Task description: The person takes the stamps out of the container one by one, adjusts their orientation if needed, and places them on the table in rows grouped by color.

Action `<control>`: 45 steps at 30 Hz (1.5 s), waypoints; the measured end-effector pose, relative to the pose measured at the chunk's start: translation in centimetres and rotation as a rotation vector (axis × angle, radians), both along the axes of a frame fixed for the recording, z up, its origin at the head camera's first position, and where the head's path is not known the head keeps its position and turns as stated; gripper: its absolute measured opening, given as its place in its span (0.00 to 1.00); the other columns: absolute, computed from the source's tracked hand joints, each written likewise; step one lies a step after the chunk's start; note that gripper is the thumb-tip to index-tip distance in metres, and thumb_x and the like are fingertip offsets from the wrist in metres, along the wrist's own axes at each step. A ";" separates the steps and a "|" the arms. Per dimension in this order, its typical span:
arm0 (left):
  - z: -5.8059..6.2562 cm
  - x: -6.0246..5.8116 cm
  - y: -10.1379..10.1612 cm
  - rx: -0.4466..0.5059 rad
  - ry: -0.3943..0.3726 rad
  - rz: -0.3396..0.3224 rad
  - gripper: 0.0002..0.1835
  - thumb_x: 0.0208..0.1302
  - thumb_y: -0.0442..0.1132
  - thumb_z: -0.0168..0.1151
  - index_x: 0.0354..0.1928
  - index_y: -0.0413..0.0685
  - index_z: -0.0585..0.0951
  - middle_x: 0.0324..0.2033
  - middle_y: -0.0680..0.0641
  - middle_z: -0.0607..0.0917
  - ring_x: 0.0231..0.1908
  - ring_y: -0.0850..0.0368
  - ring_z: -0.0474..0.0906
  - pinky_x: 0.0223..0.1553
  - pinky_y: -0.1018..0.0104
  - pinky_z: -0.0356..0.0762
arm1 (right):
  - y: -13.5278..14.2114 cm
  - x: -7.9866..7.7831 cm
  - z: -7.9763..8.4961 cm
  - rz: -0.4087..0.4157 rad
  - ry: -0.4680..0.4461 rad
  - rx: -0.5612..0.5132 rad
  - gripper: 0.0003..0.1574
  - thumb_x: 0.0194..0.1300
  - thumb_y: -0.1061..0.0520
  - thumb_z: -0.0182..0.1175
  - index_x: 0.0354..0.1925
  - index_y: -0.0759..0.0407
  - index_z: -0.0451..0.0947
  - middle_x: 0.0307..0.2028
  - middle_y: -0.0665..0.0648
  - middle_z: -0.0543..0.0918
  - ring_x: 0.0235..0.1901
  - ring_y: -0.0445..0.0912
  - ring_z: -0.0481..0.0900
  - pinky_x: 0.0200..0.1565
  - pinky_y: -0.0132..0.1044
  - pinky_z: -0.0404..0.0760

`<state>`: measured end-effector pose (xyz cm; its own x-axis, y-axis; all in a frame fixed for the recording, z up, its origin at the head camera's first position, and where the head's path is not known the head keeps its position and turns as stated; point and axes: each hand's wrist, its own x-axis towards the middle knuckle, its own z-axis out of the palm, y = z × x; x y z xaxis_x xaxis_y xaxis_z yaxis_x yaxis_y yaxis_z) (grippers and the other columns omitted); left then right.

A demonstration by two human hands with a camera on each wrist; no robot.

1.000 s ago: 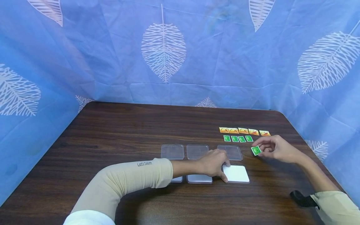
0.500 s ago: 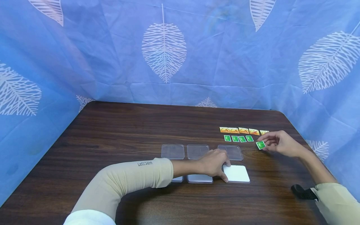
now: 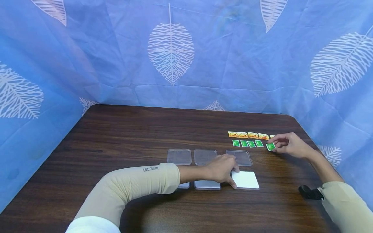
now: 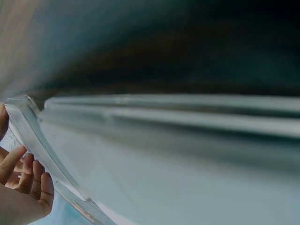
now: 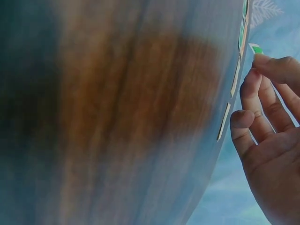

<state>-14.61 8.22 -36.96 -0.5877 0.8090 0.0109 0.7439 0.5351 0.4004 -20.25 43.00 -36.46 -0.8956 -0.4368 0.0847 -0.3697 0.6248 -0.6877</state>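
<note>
At the right end of the row of green cards (image 3: 251, 144), my right hand (image 3: 292, 145) pinches a small square green card (image 3: 270, 147) with a white border. The right wrist view has this green card (image 5: 255, 48) between thumb and forefinger, the other fingers loosely bent. My left hand (image 3: 220, 168) reaches across the table and holds the left side of a shallow clear case with a white top surface (image 3: 245, 180), thumb at its near corner. Close up in the left wrist view, my left fingers (image 4: 35, 176) lie along the edge of the clear case.
Three clear plastic lids (image 3: 179, 157) lie in a row behind the cases. Two more white-filled cases (image 3: 207, 184) are partly under my left forearm. Several orange-yellow cards (image 3: 253, 135) form a row behind the green ones. A patterned blue curtain (image 3: 128, 58) surrounds the brown table (image 3: 145, 126).
My right hand has moved back and slightly right with the green card, toward the end of the green row, overlapping the last orange card. The left hand stays on the case.
</note>
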 end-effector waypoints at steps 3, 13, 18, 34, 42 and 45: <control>0.0 0.0 0.0 0.004 -0.007 -0.004 0.27 0.52 0.49 0.83 0.52 0.46 0.89 0.51 0.52 0.86 0.52 0.64 0.80 0.50 0.77 0.74 | 0.2 -0.4 -0.1 -0.012 -0.014 0.013 0.15 0.62 0.78 0.63 0.49 0.80 0.80 0.32 0.57 0.86 0.28 0.39 0.79 0.28 0.32 0.76; 0.0 0.0 -0.1 0.012 -0.018 -0.011 0.26 0.52 0.49 0.83 0.52 0.46 0.89 0.51 0.51 0.86 0.52 0.63 0.80 0.49 0.77 0.74 | 0.1 -1.1 -0.1 -0.054 -0.033 0.077 0.15 0.62 0.76 0.64 0.49 0.79 0.81 0.29 0.55 0.85 0.25 0.39 0.78 0.30 0.32 0.78; 0.1 0.1 -0.1 0.009 -0.013 -0.008 0.26 0.52 0.49 0.83 0.52 0.46 0.89 0.51 0.51 0.86 0.52 0.64 0.80 0.49 0.78 0.74 | -0.2 -1.5 0.0 -0.071 -0.034 0.124 0.15 0.61 0.75 0.65 0.47 0.78 0.81 0.29 0.54 0.82 0.25 0.37 0.73 0.28 0.33 0.74; 0.1 0.0 -0.1 -0.008 -0.007 -0.002 0.27 0.51 0.50 0.84 0.52 0.46 0.89 0.51 0.52 0.86 0.51 0.64 0.80 0.49 0.78 0.74 | -0.6 -2.2 0.3 -0.084 -0.028 0.240 0.12 0.63 0.70 0.68 0.46 0.72 0.84 0.33 0.55 0.82 0.25 0.39 0.70 0.28 0.35 0.71; 0.1 0.0 -0.1 -0.007 -0.009 -0.007 0.27 0.52 0.50 0.83 0.52 0.46 0.89 0.50 0.52 0.86 0.50 0.64 0.80 0.49 0.78 0.75 | -0.6 -2.1 0.3 -0.070 -0.012 0.266 0.13 0.63 0.69 0.69 0.47 0.71 0.85 0.39 0.61 0.85 0.24 0.40 0.71 0.28 0.36 0.71; 0.1 -0.1 -0.1 -0.004 -0.009 -0.010 0.27 0.52 0.49 0.83 0.52 0.46 0.89 0.51 0.52 0.86 0.50 0.64 0.80 0.49 0.78 0.75 | -0.7 -2.1 0.3 -0.084 -0.005 0.278 0.15 0.63 0.69 0.69 0.48 0.72 0.83 0.37 0.60 0.84 0.26 0.40 0.71 0.29 0.35 0.72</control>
<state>-14.67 8.16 -36.90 -0.5801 0.8146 0.0026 0.7452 0.5294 0.4054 -22.31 42.32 -36.14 -0.9297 -0.3668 -0.0325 -0.3058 0.8182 -0.4870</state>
